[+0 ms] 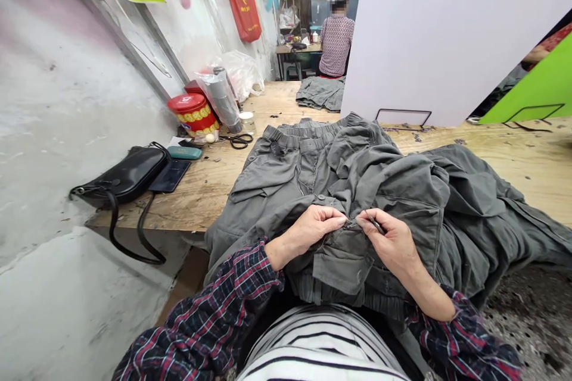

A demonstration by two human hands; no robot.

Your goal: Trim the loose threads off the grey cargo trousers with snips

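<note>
Grey trousers (286, 190) with an elastic waistband lie in front of me on the wooden table, more grey cloth bunched to their right. My left hand (313, 229) pinches a fold of the trousers between thumb and forefinger, just below a button (320, 197). Close beside it, my right hand (391, 238) is closed around a small dark metal tool (376, 224); its tip is hidden, so I cannot tell its exact kind. The right fingertips are also at the fabric, a small gap from the left ones. Below both hands hangs a pocket flap (342, 271).
On the left stand a black handbag (129, 175), a dark phone (171, 175), a teal case (185, 152), black scissors (239, 140) and a red tin (194, 113). A white panel (429, 36) rises at the back right. Beyond it a person (337, 41) sits facing away.
</note>
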